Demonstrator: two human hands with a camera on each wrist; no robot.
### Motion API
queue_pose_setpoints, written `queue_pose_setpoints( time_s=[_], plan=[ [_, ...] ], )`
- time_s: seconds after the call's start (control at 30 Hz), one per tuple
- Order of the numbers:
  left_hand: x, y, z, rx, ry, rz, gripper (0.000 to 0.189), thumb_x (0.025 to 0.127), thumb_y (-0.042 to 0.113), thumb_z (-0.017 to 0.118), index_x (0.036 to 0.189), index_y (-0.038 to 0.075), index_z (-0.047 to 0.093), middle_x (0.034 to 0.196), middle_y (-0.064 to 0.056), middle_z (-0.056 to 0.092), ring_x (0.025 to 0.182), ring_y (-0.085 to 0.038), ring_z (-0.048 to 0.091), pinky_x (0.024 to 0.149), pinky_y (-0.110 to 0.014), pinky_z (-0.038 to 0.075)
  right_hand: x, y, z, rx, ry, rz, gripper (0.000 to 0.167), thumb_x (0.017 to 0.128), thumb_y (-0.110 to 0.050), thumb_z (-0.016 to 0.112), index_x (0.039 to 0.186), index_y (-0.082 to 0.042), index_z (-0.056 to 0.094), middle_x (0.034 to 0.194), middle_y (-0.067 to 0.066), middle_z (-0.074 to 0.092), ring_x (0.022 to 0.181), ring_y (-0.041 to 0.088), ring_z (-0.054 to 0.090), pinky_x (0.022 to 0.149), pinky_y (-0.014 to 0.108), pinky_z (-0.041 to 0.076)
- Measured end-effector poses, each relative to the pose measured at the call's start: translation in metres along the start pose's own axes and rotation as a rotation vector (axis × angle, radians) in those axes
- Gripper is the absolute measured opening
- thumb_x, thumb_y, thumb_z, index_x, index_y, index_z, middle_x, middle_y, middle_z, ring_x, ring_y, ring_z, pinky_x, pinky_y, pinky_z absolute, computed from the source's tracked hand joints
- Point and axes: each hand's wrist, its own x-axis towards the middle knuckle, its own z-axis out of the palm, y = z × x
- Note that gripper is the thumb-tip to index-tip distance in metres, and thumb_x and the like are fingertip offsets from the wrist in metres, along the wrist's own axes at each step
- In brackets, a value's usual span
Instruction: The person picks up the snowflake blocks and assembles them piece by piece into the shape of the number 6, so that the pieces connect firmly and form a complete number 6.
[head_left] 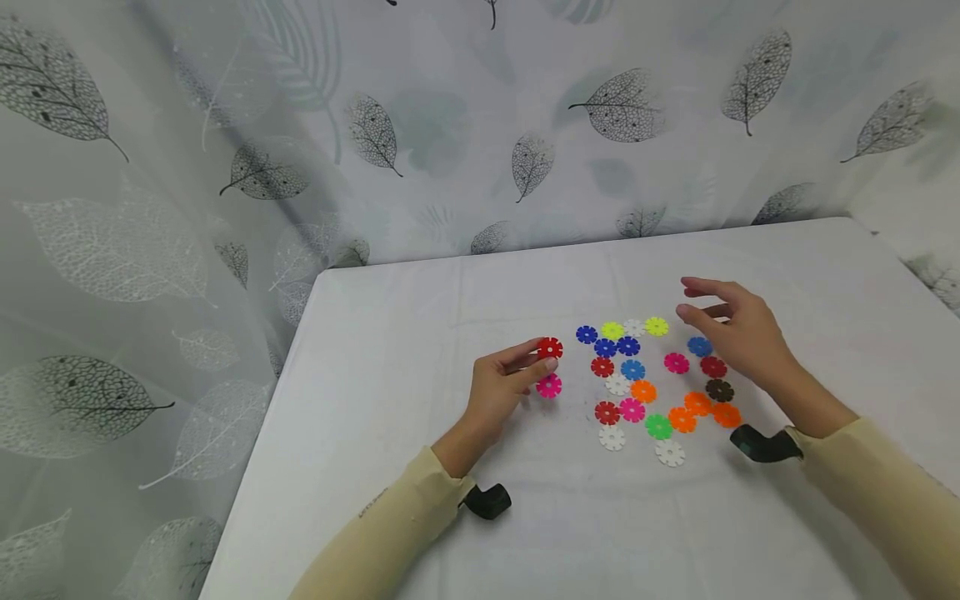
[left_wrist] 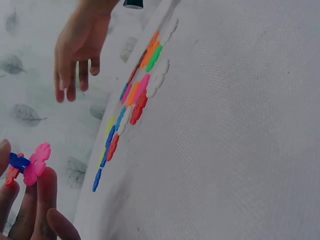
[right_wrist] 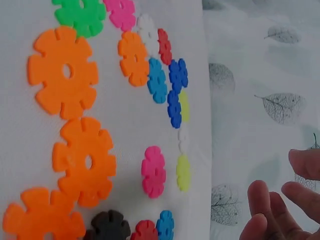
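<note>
My left hand (head_left: 495,387) pinches a small joined piece of plastic snowflake discs above the left side of the table. It has a red disc (head_left: 550,342) at the top and a pink disc (head_left: 549,387) below; the left wrist view shows a blue disc (left_wrist: 20,162) slotted between them. Over the right side of the spread discs hovers my right hand (head_left: 742,329), fingers loosely bent and apart, holding nothing. Closest to it lie a light blue disc (head_left: 699,347) and a dark red disc (head_left: 713,367).
Loose discs in several colours lie flat between the hands, among them orange discs (head_left: 682,419), a green disc (head_left: 659,427), a brown disc (head_left: 719,390) and white discs (head_left: 670,452). A white cloth covers the table (head_left: 390,375). Behind it hangs a leaf-patterned curtain (head_left: 450,125).
</note>
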Motion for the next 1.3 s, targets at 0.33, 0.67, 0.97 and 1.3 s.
queue_pose_setpoints(
  time_s=[0.33,0.67,0.97,1.3],
  plan=[
    [-0.001,0.0,0.001,-0.033,0.019,-0.013,0.039,0.086,0.03,0.083,0.124,0.027,0.075,0.11,0.005,0.073,0.097,-0.017,0.068,0.074,-0.036,0.056,0.003,0.022,-0.005,-0.156,-0.231,0.082,0.05,0.096,-0.025,0.071,0.138,-0.001,0.059,0.133,0.032,0.049,0.109,0.049,0.055,0.068,0.042,0.06],
    [-0.003,0.004,0.002,-0.032,0.006,-0.01,0.038,0.086,0.029,0.083,0.124,0.026,0.075,0.108,0.005,0.074,0.097,-0.015,0.069,0.076,-0.039,0.056,0.004,0.027,0.001,-0.257,-0.362,0.101,0.046,0.086,-0.029,0.081,0.122,-0.001,0.071,0.115,0.025,0.062,0.086,0.029,0.063,0.063,0.034,0.057],
    [-0.003,0.004,0.002,-0.031,-0.007,-0.001,0.038,0.087,0.029,0.082,0.124,0.026,0.075,0.107,0.004,0.075,0.096,-0.016,0.07,0.075,-0.039,0.056,0.003,0.025,0.003,-0.31,-0.383,0.083,0.048,0.081,-0.031,0.085,0.118,-0.003,0.073,0.102,0.016,0.067,0.089,0.032,0.06,0.064,0.037,0.054],
    [-0.004,0.002,0.003,-0.063,-0.024,-0.058,0.038,0.087,0.03,0.082,0.125,0.026,0.075,0.104,0.003,0.076,0.09,-0.016,0.069,0.07,-0.031,0.053,0.003,0.023,0.007,-0.251,-0.394,0.071,0.044,0.081,-0.028,0.086,0.112,-0.002,0.069,0.095,0.009,0.065,0.086,0.027,0.06,0.068,0.039,0.055]
  ],
)
